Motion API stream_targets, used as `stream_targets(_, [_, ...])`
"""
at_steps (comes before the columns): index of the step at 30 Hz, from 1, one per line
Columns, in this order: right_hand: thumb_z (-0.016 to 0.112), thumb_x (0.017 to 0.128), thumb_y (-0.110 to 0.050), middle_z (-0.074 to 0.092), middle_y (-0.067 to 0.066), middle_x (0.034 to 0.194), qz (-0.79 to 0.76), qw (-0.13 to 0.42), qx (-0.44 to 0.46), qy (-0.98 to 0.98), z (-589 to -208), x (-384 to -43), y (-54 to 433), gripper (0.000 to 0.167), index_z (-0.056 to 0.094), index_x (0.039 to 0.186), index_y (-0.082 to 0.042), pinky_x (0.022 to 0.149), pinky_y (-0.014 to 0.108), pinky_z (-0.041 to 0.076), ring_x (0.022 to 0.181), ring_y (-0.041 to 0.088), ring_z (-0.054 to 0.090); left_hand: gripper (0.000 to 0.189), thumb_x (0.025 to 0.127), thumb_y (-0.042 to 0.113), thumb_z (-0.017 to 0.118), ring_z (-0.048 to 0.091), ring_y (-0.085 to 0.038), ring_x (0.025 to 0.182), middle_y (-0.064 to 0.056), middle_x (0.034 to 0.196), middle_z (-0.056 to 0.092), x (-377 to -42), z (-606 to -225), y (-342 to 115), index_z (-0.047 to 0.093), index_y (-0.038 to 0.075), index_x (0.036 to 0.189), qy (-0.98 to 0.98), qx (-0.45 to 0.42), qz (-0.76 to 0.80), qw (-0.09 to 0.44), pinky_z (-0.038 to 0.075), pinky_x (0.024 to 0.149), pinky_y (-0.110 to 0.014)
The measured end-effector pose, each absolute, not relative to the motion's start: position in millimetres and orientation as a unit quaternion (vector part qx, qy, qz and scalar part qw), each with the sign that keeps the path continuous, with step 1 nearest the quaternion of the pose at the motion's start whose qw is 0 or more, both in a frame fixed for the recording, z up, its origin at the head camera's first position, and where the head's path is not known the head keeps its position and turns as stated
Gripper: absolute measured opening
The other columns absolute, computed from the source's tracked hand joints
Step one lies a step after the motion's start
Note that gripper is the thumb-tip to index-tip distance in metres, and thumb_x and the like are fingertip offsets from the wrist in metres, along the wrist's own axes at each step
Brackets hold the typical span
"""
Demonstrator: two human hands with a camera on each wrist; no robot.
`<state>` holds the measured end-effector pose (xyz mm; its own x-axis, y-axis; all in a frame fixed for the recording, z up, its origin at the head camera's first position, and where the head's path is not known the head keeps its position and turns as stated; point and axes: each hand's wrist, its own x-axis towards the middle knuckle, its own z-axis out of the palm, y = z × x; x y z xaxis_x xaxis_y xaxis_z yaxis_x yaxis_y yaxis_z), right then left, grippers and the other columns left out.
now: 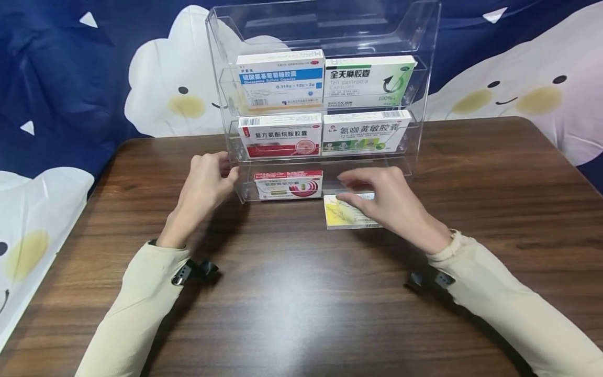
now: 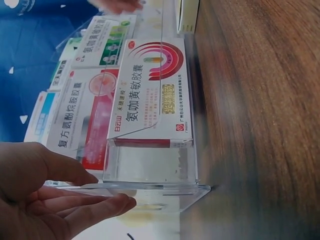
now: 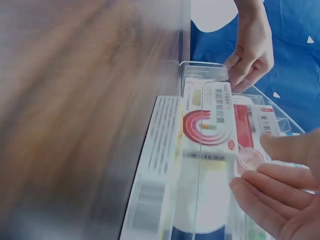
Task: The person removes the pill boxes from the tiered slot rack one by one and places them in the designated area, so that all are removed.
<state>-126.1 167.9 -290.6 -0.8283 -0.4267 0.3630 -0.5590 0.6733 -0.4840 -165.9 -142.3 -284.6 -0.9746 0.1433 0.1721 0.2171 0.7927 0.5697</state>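
Observation:
A clear acrylic display rack [image 1: 214, 50] with stepped tiers stands on the table. My left hand [image 1: 203, 186] pinches its left side panel [image 2: 150, 189] low down, thumb on the inner face and fingers on the outer one. A white medicine box with a pink-red swirl [image 1: 288, 187] occupies the left half of the bottom tier. Before the right half of that tier, a white-and-yellow medicine box [image 1: 340, 215] lies flat on the table. Over that box hovers my right hand [image 1: 393, 201], fingers loosely bent and holding nothing; in the head view it covers the box's right part.
The middle tier bears a red-and-white box [image 1: 282, 137] and a green-and-white box [image 1: 363, 133]. Above them stand a blue-and-white box [image 1: 281, 84] and another green-and-white box [image 1: 369, 84]. A blue cloth with cloud faces [image 1: 174, 68] hangs behind the wooden table [image 1: 292, 314].

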Motion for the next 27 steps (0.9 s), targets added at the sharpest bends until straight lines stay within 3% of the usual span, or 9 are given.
stream_targets(7, [0.079, 0.079, -0.011, 0.073, 0.014, 0.097, 0.376, 0.058, 0.209, -0.901, -297.7, -155.1, 144.5, 0.033, 0.07, 0.108, 0.002, 0.075, 0.032, 0.055, 0.085, 0.023, 0.07, 0.027, 0.087, 0.004, 0.052, 0.061, -0.027, 0.082, -0.024, 0.097, 0.07, -165.0, -286.8, -141.2, 0.066, -0.01, 0.105, -0.949, -0.098, -0.291, 0.071, 0.049, 0.075, -0.04])
stream_targets(13, [0.077, 0.081, -0.011, 0.073, 0.012, 0.097, 0.401, 0.02, 0.195, -0.895, -306.4, -165.8, 138.7, 0.031, 0.07, 0.11, 0.0, 0.075, 0.03, 0.055, 0.086, 0.022, 0.069, 0.023, 0.087, 0.003, 0.053, 0.058, -0.026, 0.073, -0.024, 0.093, 0.07, -165.8, -287.0, -140.3, 0.065, -0.011, 0.099, -0.949, -0.107, -0.284, 0.09, 0.048, 0.068, -0.039])
stream_targets(27, [0.076, 0.082, -0.012, 0.074, 0.008, 0.096, 0.425, 0.034, 0.191, -0.884, -318.6, -167.8, 141.2, 0.021, 0.074, 0.102, -0.005, 0.072, 0.028, 0.054, 0.082, 0.018, 0.07, 0.022, 0.087, 0.003, 0.053, 0.053, -0.027, 0.071, -0.024, 0.09, 0.07, -164.7, -288.2, -140.8, 0.065, -0.01, 0.1, -0.953, -0.101, -0.273, 0.084, 0.046, 0.068, -0.039])
